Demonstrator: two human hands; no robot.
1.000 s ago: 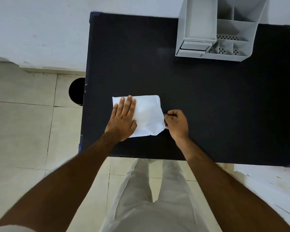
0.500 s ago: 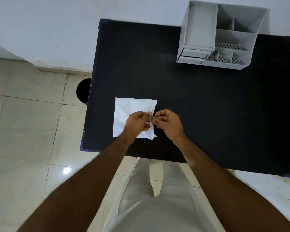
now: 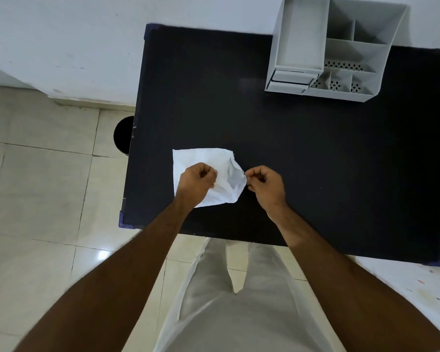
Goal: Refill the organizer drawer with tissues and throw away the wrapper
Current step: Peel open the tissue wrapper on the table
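Observation:
A white tissue packet [image 3: 208,161] lies on the black table [image 3: 302,161] near its front left part. My left hand [image 3: 196,182] pinches the packet's middle. My right hand [image 3: 266,185] pinches its right edge, and the wrapper is pulled apart and crumpled between the two hands. A grey desk organizer [image 3: 333,47] with several compartments stands at the table's far right; its small drawer [image 3: 291,80] at the front left corner looks pushed in.
A black round bin [image 3: 122,134] stands on the tiled floor just left of the table. A white wall runs behind the table. My legs in light trousers are below the table's front edge.
My left hand lifted from lying flat on the packet and pinched it. Both hands met at the right edge, then moved apart, pulling that side of the wrapper open.

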